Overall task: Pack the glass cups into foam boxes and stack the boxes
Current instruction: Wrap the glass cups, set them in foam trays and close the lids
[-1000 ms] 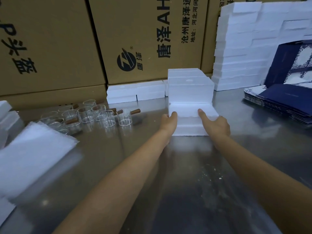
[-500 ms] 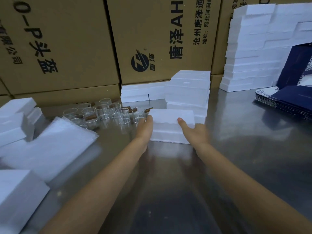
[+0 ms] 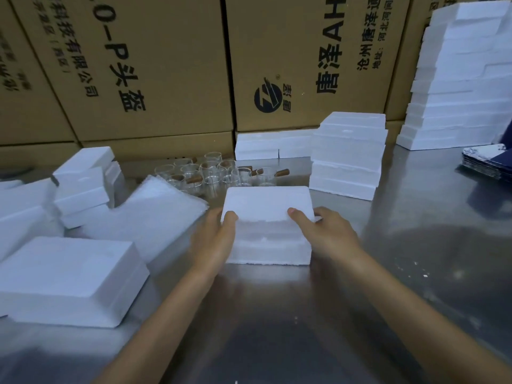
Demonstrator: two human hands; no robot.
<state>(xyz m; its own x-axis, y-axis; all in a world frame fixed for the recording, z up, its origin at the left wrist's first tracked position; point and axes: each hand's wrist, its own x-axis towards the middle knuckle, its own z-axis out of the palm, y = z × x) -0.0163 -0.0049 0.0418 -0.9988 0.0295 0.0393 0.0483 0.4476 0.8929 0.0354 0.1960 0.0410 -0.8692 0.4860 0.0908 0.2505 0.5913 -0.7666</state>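
A closed white foam box [image 3: 267, 214] stands on the steel table [image 3: 415, 245] in front of me. My left hand [image 3: 214, 239] grips its left side with the thumb on the lid. My right hand [image 3: 328, 235] grips its right side the same way. Behind the box stand several glass cups [image 3: 219, 173] with brown wooden handles. A stack of foam boxes [image 3: 349, 153] rises at the back, right of the cups.
Foam boxes [image 3: 66, 275] and a pile of white foam sheets [image 3: 155, 214] lie at the left. Big cardboard cartons [image 3: 155, 67] wall off the back. A tall foam stack [image 3: 460, 79] and dark blue flat cartons [image 3: 487, 162] are at the right.
Both hands have drawn the foam box toward me and leftward, away from the stack. My view has swung left, bringing the left foam boxes into sight.
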